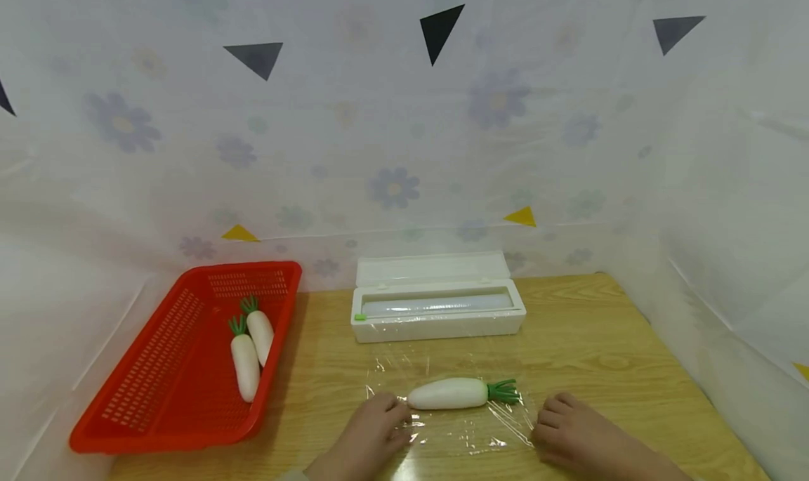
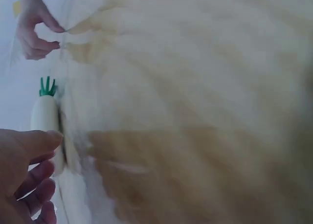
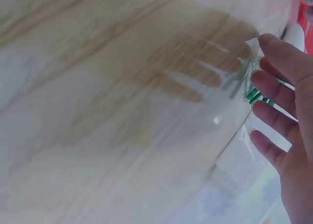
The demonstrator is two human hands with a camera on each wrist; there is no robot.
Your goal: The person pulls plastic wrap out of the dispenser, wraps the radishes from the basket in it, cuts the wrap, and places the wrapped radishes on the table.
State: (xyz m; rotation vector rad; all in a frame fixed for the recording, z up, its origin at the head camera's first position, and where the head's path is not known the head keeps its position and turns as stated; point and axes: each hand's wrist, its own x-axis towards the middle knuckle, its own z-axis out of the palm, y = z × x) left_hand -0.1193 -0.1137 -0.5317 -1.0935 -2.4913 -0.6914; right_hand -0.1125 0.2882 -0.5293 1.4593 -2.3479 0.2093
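A white radish [image 1: 450, 394] with green stems lies sideways on a sheet of clear cling film [image 1: 464, 433], which is spread over the wooden table. My left hand [image 1: 374, 432] is low at the film's left edge, close to the radish's rounded end. In the left wrist view its thumb is extended, with a gap between it and the bent fingers. My right hand [image 1: 578, 432] is at the film's right edge, past the green stems. Its fingers [image 3: 276, 89] are spread and slightly bent in the right wrist view, with nothing gripped between them.
Behind the radish stands an open white cling film box [image 1: 437, 328] with a roll inside and its lid up. A red basket [image 1: 169, 440] on the left holds two more radishes [image 1: 245, 369]. A flower-patterned curtain [image 1: 392, 130] encloses the table's back and sides.
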